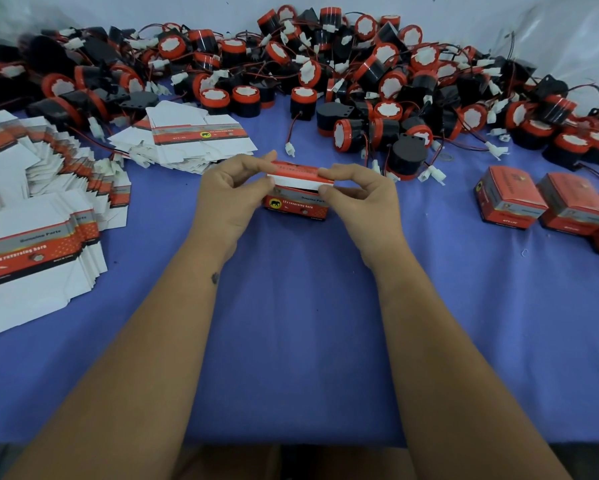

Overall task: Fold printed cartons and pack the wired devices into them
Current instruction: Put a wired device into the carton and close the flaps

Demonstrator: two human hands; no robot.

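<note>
A red printed carton (296,204) stands on the blue cloth in the middle of the table. Its top flap (300,174) is partly folded over, white underside showing. My left hand (234,192) pinches the flap's left end between thumb and fingers. At the flap's right end, my right hand (358,194) pinches it the same way. What is inside the carton is hidden. A large heap of red-and-black wired devices (360,81) with white connectors fills the back of the table.
Flat unfolded cartons (38,216) are fanned out in stacks on the left, with more (194,140) behind my left hand. Several closed cartons (547,202) stand at the right. A loose device (407,159) lies just beyond my right hand. Blue cloth (298,323) covers the near table.
</note>
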